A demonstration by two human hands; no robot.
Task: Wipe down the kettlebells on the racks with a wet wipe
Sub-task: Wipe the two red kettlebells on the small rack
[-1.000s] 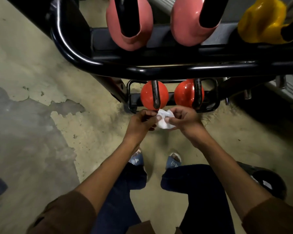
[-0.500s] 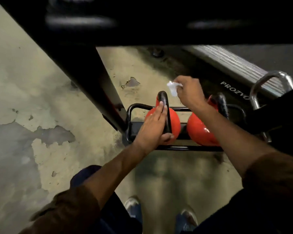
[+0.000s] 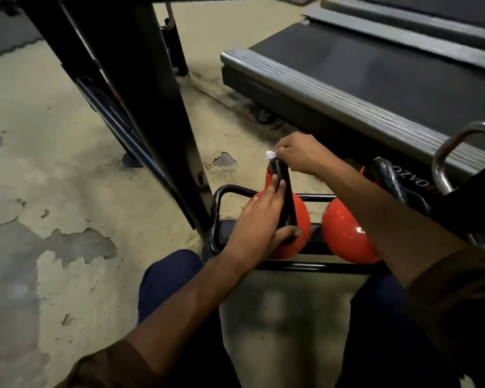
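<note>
While my left hand [image 3: 259, 219] holds the left red-orange round kettlebell [image 3: 301, 219], fingers laid fairly straight along one side of its black loop handle [image 3: 284, 189] and thumb hooked across the other side near the ball, my right hand [image 3: 300, 152] pinches a small white crumpled wet wipe [image 3: 270, 155] against the far top of that same handle. Only a scrap of the wipe shows past my fingertips; the rest is hidden inside the hand.

That kettlebell sits at the left end of the bottom tier of a black tubular steel rack [image 3: 305, 266], just beside a second red-orange kettlebell [image 3: 345, 236], with a narrow gap between the two. My right forearm crosses over the second one and hides part of it.

A slanted black upright of the rack [image 3: 163, 107] rises to the left of the kettlebells. Beyond them a grey and black treadmill deck [image 3: 375, 79] lies on the worn beige concrete floor [image 3: 53, 163], which has grey peeled patches. At the right edge I see a shiny bare-metal loop [image 3: 445, 152]; I cannot tell what it belongs to.
</note>
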